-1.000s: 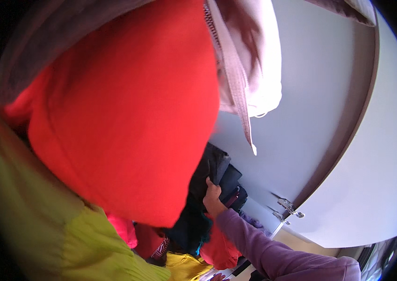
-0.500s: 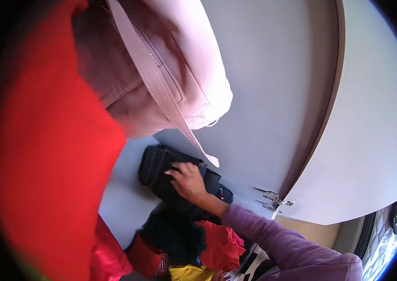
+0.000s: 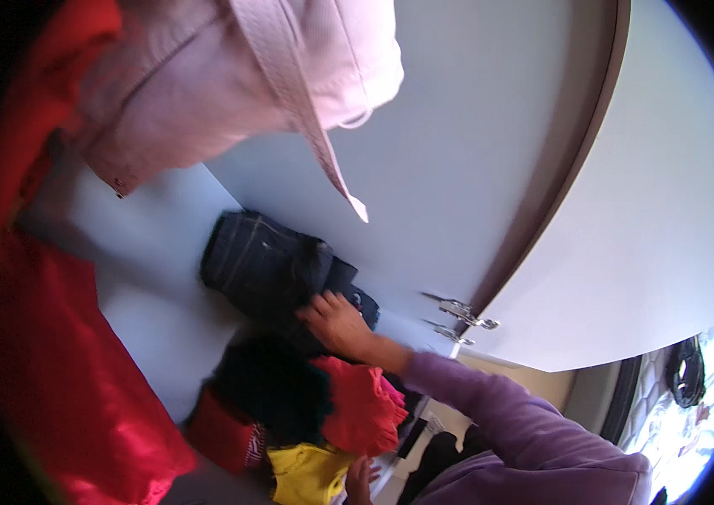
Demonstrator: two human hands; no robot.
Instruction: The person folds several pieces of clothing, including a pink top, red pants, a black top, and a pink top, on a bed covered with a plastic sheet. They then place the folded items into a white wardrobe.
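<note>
Folded dark jeans [image 3: 260, 257] lie on the pale grey shelf [image 3: 155, 295], against the wardrobe's side panel. My right hand [image 3: 338, 326], in a purple sleeve, is open at the near end of the jeans; its bent fingertips touch dark cloth and show no clear grip. Just below it lie a dark green bundle [image 3: 268, 383] and a crumpled coral-red garment [image 3: 363, 408]. At the lower edge my left hand [image 3: 361, 481], partly cut off, rests open beside a yellow garment [image 3: 306, 473]. A dark red folded piece [image 3: 224, 433] with a patterned edge is next to the yellow one.
A pale pink garment [image 3: 205, 93] with a dangling strap [image 3: 323, 160] hangs at the top. Red cloth [image 3: 62, 353] fills the left side. On the right, a curved white door [image 3: 618, 219] stands open on metal hinges [image 3: 462, 318]. Bright quilted material [image 3: 651, 421] lies beyond.
My view has shifted, so the jeans and clothes appear farther left and higher. My right hand has slid from the top of the jeans toward their near end. The red cloth covers less.
</note>
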